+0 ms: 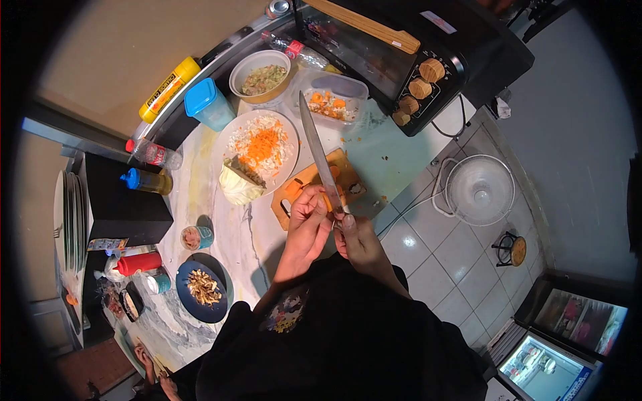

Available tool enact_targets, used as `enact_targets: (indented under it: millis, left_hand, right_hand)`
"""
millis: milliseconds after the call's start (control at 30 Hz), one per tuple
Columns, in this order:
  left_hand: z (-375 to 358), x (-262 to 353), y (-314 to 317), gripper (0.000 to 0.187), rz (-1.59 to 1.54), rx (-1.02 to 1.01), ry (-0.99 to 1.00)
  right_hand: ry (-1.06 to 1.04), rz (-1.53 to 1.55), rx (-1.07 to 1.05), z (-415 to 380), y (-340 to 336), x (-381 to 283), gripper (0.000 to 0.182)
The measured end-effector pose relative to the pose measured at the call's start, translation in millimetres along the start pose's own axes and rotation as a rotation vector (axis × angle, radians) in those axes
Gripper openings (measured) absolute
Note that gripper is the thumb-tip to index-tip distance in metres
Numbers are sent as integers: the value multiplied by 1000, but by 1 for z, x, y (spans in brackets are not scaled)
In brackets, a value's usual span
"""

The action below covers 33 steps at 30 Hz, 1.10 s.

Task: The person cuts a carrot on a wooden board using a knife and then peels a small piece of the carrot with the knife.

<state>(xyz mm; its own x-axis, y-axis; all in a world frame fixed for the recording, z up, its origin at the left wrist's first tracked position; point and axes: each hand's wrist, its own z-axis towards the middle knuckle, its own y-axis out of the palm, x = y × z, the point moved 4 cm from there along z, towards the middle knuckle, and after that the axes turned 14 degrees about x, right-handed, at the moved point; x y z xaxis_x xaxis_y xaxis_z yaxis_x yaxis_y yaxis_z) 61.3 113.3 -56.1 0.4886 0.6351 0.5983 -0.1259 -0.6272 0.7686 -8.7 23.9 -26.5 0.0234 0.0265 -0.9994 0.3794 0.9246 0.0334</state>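
My right hand (364,244) is closed round the handle of a long knife (314,137), its blade pointing away from me, up and slightly left. My left hand (309,224) pinches an orange carrot piece (327,202) close against the blade near the handle. Beneath both lies a wooden cutting board (280,212) with cut carrot pieces (295,188) on it. Beyond the board, a white plate (289,134) carries shredded carrot (264,146), chopped white shreds and a cabbage wedge (239,184). My fingers partly hide the carrot and the knife handle.
A bowl of chopped vegetables (264,80), a plastic container (361,100) and a black oven (481,50) stand behind. Leftward are a blue-lidded container (207,103), bottles (152,182) and a dark plate (194,311) of brown slices. Another person's hands (144,357) show at lower left.
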Motion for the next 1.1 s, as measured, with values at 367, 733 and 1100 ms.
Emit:
enact_targets:
  millis: [367,733,1100]
  left_hand:
    - [-2,0,1,24,-56,-20,-49]
    - [-3,-7,-2,23,-248,-94,-82]
    - [-5,-3,5,28,-285,-81,-79]
  right_hand:
    - [6,-10,6,-4,5,-5,52]
    - [-239,-225,152,-9,10,-16,51]
    - [-190,-200,51,-10,11,-19,43]
